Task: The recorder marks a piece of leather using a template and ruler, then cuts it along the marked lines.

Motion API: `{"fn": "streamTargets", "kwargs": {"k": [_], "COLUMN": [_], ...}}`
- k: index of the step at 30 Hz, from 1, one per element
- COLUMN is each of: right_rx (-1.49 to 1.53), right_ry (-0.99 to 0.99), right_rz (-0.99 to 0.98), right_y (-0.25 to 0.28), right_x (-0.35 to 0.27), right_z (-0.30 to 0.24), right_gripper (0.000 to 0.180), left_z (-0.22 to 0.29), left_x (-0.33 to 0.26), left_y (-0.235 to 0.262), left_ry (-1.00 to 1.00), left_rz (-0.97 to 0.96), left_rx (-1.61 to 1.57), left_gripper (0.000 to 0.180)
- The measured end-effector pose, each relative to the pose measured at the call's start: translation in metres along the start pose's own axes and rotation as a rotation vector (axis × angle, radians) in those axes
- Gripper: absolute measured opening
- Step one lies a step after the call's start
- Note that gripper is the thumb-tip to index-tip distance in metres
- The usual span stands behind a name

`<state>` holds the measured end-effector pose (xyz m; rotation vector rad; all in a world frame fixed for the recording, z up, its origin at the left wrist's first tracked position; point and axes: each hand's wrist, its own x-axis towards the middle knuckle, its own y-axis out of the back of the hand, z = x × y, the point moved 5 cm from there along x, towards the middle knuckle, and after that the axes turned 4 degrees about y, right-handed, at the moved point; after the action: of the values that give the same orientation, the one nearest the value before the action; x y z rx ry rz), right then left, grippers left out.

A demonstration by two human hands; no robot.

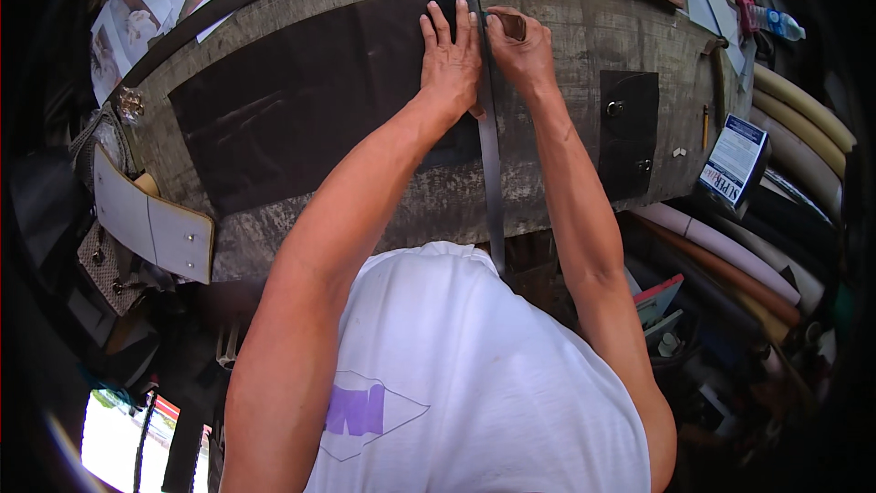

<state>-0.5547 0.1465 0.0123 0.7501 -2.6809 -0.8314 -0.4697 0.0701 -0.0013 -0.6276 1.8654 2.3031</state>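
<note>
One lg dk sheet (301, 96), flat, sl. scuffed

Glare whitens a lower-left patch (109, 447), fisheye distortion bows the workbench (570, 64), and the rim fades dark.

A blue-and-white tin (733, 162) sits near rolled sheets (803, 110), a plastic bottle (781, 24) beyond them.

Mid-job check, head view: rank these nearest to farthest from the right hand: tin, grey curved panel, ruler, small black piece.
1. Ruler: just left of the right hand.
2. Small black piece: right of it, lower in view.
3. Tin: farther right.
4. Grey curved panel: far left.
</note>
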Motion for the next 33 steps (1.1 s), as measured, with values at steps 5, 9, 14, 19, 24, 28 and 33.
{"fn": "streamTargets", "kwargs": {"k": [5, 9, 14, 19, 24, 28, 33], "right_rx": [0.123, 0.052, -0.079, -0.202, -0.203, -0.172, -0.397], "right_ry": [-0.191, -0.355, -0.225, -0.106, -0.014, -0.173, -0.504], "right_rz": [-0.03, -0.101, -0.118, -0.047, 0.009, 0.213, -0.202], "right_y": [0.013, 0.029, 0.042, 0.044, 0.053, 0.093, 0.055], "right_x": [-0.062, -0.119, -0.203, -0.232, -0.237, -0.286, -0.382], "right_z": [-0.015, -0.014, -0.015, -0.017, -0.017, -0.05, -0.012], "right_gripper": [0.018, 0.019, 0.021, 0.022, 0.02, 0.025, 0.068], "left_z": [-0.002, 0.001, -0.002, -0.001, -0.001, -0.013, -0.021], "left_x": [0.002, 0.004, 0.001, 0.006, 0.005, 0.0, 0.003], "left_y": [-0.006, 0.0, 0.0, -0.002, -0.003, -0.013, -0.013], "left_ry": [0.007, 0.011, 0.015, 0.009, -0.012, -0.006, -0.013], "left_rz": [0.02, -0.036, -0.012, -0.009, -0.015, -0.022, 0.035], "left_rx": [0.008, 0.003, 0.011, -0.052, -0.058, -0.086, -0.148], "left_gripper": [0.151, 0.154, 0.153, 0.155, 0.157, 0.159, 0.143]}}
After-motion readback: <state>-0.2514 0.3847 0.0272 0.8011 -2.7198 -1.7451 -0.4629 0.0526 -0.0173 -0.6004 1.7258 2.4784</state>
